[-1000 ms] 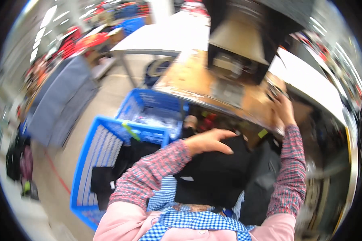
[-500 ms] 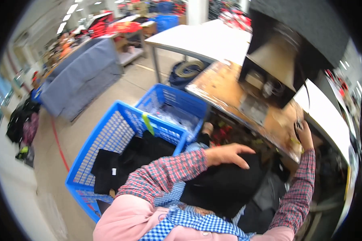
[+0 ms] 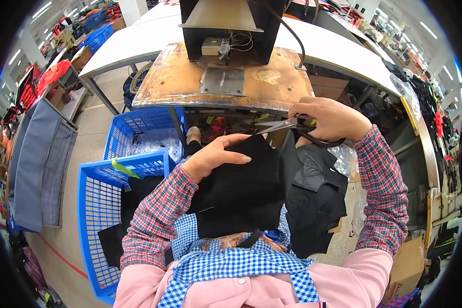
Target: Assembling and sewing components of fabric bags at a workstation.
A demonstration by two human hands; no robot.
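Observation:
My left hand [image 3: 214, 158] grips the upper left edge of a black fabric piece [image 3: 241, 192], thumb on top and fingers partly hidden behind. The piece spreads over my lap, across a blue checked apron [image 3: 231, 267]. In my right hand [image 3: 336, 119] is a pair of scissors [image 3: 278, 124], its blades pointing left and slightly apart. The blades hover close to the fabric's top edge; whether they touch it I cannot tell. More black pieces [image 3: 313, 205] hang beside my lap on the right, below the right hand.
A worn wooden tabletop [image 3: 164, 77] with a metal plate [image 3: 223, 81] and a black machine [image 3: 231, 46] stands straight ahead. At left are a blue basket [image 3: 95, 205] with black pieces and another blue crate [image 3: 143, 120]. White tables [image 3: 339, 51] extend behind.
My view has swung right. The right hand has brought the scissors from the table's right edge to the fabric. The left hand, open before, now grips the fabric.

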